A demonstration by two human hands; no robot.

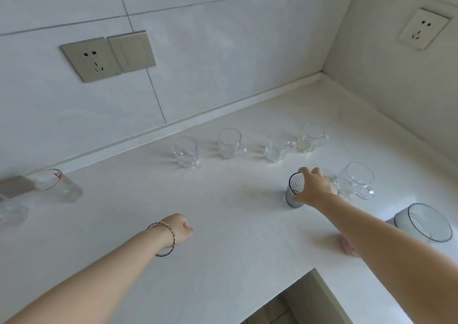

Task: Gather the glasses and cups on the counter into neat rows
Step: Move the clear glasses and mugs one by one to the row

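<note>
Home kitchen: tiled wall [223, 50], counter [223, 212].

White tiled walls [223, 50] meet in a corner above a white counter [223, 224]; grey socket [90, 59], switch [132, 50], white socket [423, 28].

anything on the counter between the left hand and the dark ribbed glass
No. In the head view, the counter between the closed left hand and the dark ribbed glass, which the right hand grips, is bare.
</note>
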